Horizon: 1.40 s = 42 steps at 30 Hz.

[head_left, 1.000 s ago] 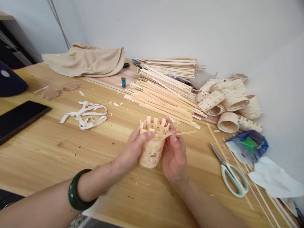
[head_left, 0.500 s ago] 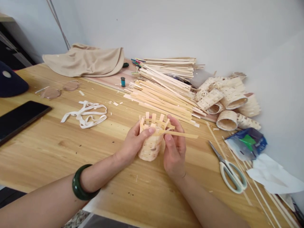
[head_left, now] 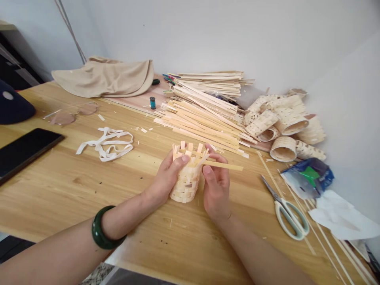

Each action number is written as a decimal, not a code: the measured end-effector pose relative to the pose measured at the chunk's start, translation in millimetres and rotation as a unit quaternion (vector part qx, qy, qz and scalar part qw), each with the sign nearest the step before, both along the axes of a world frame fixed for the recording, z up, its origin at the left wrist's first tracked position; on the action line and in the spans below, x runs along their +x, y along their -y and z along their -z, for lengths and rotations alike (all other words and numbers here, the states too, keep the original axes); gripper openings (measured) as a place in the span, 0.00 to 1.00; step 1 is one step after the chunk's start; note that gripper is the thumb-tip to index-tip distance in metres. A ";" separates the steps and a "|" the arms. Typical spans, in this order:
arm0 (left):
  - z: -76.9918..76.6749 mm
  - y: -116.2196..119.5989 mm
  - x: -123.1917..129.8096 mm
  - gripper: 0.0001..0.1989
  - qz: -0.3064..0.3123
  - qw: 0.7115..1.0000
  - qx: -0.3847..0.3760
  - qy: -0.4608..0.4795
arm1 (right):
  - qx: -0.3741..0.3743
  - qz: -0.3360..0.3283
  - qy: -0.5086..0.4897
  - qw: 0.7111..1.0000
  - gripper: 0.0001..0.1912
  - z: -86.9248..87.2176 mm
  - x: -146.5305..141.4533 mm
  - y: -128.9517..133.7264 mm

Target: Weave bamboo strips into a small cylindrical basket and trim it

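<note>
Between two bare hands [head_left: 190, 180], gripped by the left, a round woven-wood basket [head_left: 184, 182], flat pale strip [head_left: 227, 164] at the right fingers.

both hands [head_left: 190, 178] hold a small woven basket [head_left: 184, 183] upright.

Two bare hands are in view, one left hand [head_left: 164, 179] and one right hand [head_left: 216, 192], with one green bangle [head_left: 102, 227]. On the tabletop [head_left: 124, 198] there are one pair of scissors [head_left: 289, 215], one smartphone [head_left: 29, 152], one pair of eyeglasses [head_left: 65, 118], one blue thread spool [head_left: 152, 103], one beige cloth [head_left: 103, 79] and one plastic packet [head_left: 308, 178]. One woven basket with an open, unfinished rim [head_left: 184, 184] counts apart from the heaped woven cylinders [head_left: 283, 148], at least six, overlapping; the piled flat strips [head_left: 204, 124] are too many to count.
</note>
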<state>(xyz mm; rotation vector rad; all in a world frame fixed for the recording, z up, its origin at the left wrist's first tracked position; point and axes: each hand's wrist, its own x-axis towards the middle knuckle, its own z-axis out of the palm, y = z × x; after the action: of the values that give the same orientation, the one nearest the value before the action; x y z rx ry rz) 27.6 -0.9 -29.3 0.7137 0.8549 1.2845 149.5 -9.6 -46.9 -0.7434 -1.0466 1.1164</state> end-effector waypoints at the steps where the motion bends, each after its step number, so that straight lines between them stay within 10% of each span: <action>1: 1.0 -0.2 -0.3 0.25 0.006 1.000 0.010 -0.016 | -0.004 -0.008 0.004 1.000 0.16 1.0 -0.4 0.3; 9: 4.9 5.8 0.7 0.49 0.001 0.992 0.052 -0.118 | -0.142 -0.011 -0.075 0.987 0.21 3.5 1.7 -13.5; 15: 13.2 7.3 0.5 0.30 -0.044 0.970 0.145 -0.188 | -0.157 0.008 -0.095 0.983 0.23 2.4 0.5 -15.4; 31: 17.4 4.2 -3.5 0.28 -0.012 0.959 0.186 -0.212 | -0.112 0.022 -0.060 0.992 0.24 3.5 -1.8 -10.0; 36: 8.0 10.1 2.4 0.47 -0.025 0.974 0.126 -0.185 | -0.038 0.003 0.044 0.998 0.25 8.3 1.1 -7.0; 42: -0.9 5.3 1.4 0.45 -0.079 0.984 0.055 -0.148 | 0.117 -0.018 0.223 0.968 0.23 7.3 2.8 1.7</action>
<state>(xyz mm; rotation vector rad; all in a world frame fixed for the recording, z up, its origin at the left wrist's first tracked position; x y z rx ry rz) 29.0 -6.2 -28.4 0.9566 1.1060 1.3957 152.3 -11.2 -54.2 -0.8060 -1.5483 0.8523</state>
